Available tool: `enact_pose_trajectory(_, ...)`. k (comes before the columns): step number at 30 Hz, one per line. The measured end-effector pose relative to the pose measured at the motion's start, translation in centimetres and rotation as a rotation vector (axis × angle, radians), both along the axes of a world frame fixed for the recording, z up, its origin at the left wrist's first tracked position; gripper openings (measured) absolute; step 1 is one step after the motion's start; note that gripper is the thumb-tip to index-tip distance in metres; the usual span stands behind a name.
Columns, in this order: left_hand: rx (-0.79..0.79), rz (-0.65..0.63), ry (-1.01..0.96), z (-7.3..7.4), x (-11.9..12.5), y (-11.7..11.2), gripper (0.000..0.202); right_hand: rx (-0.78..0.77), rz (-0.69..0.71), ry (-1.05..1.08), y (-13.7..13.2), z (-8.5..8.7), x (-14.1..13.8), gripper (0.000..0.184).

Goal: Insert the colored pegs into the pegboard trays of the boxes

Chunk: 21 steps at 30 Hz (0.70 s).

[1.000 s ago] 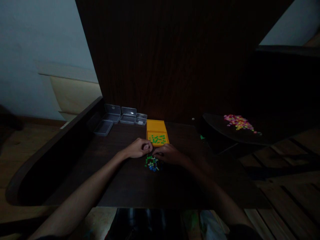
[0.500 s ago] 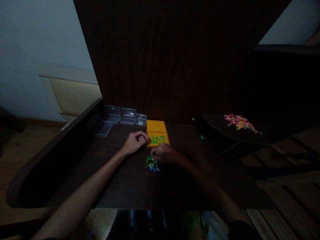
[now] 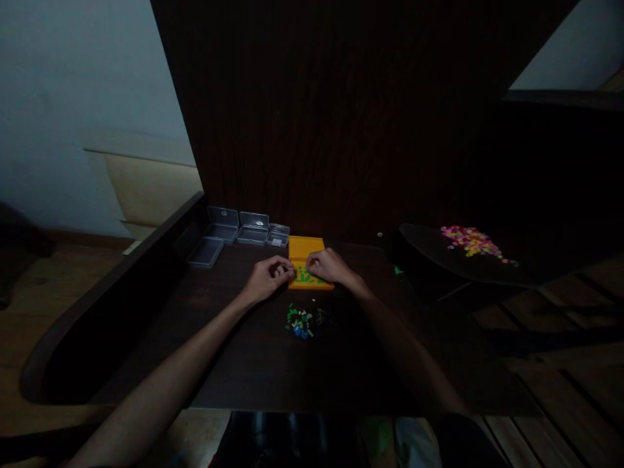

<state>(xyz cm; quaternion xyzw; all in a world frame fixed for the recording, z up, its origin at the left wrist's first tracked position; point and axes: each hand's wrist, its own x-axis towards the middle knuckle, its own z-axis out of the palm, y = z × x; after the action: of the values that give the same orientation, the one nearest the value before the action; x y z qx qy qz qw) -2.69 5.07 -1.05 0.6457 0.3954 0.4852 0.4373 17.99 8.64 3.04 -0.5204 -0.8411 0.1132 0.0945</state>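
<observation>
An opened yellow box (image 3: 306,246) lies on the dark table, its lid tipped back. Loose small green pieces (image 3: 304,277) are scattered in its near half. My left hand (image 3: 267,276) has its thumb and fingers closed at the box's left rim. Over the box's right side is my right hand (image 3: 330,265), fingertips pinched just above the green pieces; whatever is between them is too small to make out. Nearer to me sits a mixed pile of tiny green, white and blue pieces (image 3: 299,323), with darker bits at its right.
Several clear plastic boxes (image 3: 253,234) stand with raised lids along the back left. A heap of pink and yellow beads (image 3: 472,242) rests on a dark ledge at the right. A tall dark panel (image 3: 312,130) rises behind the table, and a raised side board (image 3: 117,292) borders its left.
My right hand has moved from the mixed pile up and away from me to the yellow box, uncovering the pile. My left hand stays at the box's left rim.
</observation>
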Motion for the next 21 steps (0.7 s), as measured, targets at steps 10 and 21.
enact_pose_trajectory(10, -0.016, 0.027, -0.002, 0.4, 0.0, -0.1, 0.026, -0.010, -0.048, -0.121, 1.4, -0.6, -0.7, 0.020)
enact_pose_trajectory(21, 0.029, 0.060, 0.014, 0.1, 0.1, -0.1, 0.032, -0.054, 0.041, 0.136, 1.1, -0.3, -0.4, 0.017)
